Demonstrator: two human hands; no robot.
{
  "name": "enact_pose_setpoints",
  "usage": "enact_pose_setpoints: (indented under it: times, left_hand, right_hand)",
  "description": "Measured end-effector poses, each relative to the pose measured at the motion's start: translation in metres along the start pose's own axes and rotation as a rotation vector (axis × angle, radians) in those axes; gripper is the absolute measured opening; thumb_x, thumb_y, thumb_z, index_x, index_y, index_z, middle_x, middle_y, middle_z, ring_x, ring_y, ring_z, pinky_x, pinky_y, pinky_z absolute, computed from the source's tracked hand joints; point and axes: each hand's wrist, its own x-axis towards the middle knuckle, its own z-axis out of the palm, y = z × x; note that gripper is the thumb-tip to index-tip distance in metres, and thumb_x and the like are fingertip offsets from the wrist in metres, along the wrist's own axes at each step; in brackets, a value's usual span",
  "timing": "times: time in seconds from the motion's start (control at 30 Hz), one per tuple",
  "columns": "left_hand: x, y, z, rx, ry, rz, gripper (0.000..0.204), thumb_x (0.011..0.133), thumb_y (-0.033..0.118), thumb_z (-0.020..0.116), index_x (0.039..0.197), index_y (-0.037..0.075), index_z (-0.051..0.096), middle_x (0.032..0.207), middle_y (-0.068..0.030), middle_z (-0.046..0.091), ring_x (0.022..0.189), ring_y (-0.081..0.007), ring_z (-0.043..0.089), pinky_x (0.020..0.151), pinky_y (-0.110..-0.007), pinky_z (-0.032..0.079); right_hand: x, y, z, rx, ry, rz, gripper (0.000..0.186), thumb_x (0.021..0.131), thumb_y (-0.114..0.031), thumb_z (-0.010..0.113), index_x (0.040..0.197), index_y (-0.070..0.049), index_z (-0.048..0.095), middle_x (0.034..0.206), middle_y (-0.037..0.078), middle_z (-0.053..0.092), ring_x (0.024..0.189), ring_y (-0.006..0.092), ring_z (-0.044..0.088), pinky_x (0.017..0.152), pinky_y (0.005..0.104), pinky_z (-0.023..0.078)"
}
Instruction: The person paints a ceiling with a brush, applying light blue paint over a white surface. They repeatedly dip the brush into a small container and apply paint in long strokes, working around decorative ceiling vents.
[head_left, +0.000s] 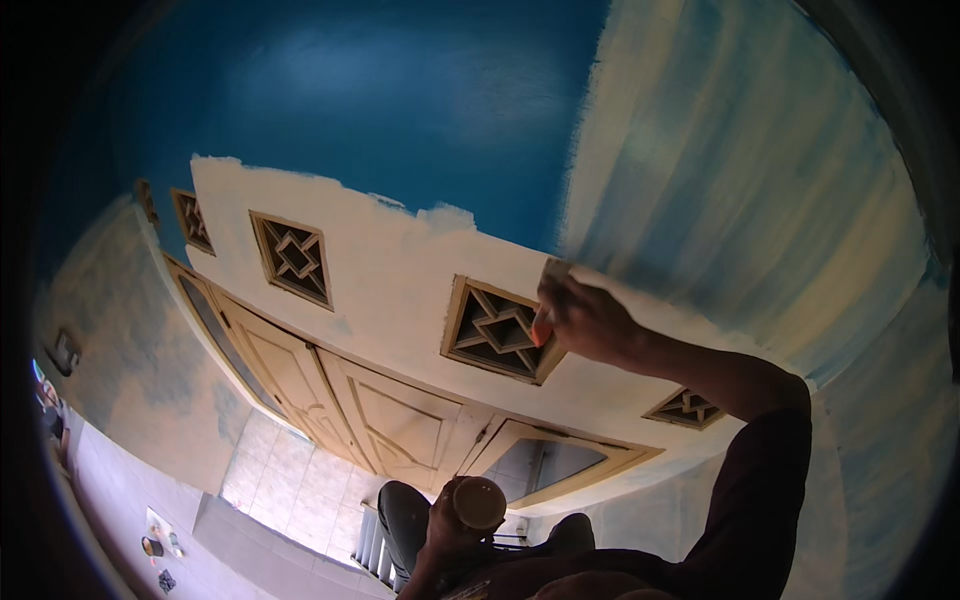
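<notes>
My right hand (583, 315) is raised beside a cream vent opening with a diamond lattice (500, 327), fingers closed on what looks like a paintbrush (553, 275), largely hidden by them, at the edge between blue paint (420, 110) and cream paint (390, 260). My left hand (443, 525) grips a cup (479, 503) of pale paint low in the view, in front of my body.
Streaky painted ceiling (730, 160), more lattice vents (290, 255), cream double doors (385, 420). My legs (400, 530) are above a metal ladder (368, 540). Below lie a tiled floor (290, 475) and small items (153, 546). Another person (52, 410) is at the far left edge.
</notes>
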Motion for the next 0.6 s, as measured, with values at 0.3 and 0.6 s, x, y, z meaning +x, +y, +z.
enact_pose_setpoints:
  times: [0.3,0.6]
  left_hand:
    - [-0.001,0.008,0.006,-0.078,-0.022,-0.088,0.066,0.067,0.026,0.09,0.12,0.002,0.059,0.108,-0.0172,0.069,0.099,-0.0327,0.07,0.084,-0.041,0.057]
    - [-0.01,-0.008,0.007,-0.01,0.083,-0.036,0.071,0.064,0.03,0.092,0.12,0.003,0.059,0.114,-0.0179,0.067,0.102,-0.0346,0.069,0.084,-0.042,0.057]
  right_hand:
    - [0.168,0.214,-0.238,-0.431,0.446,0.188,0.023,0.101,-0.016,0.052,0.1,0.006,0.057,0.073,0.024,0.064,0.062,0.0333,0.065,0.059,0.0419,0.054]
    - [0.069,0.042,-0.038,-0.338,0.23,0.072,0.025,0.092,-0.019,0.06,0.104,0.004,0.063,0.088,0.018,0.067,0.086,0.0232,0.069,0.065,0.0297,0.062]
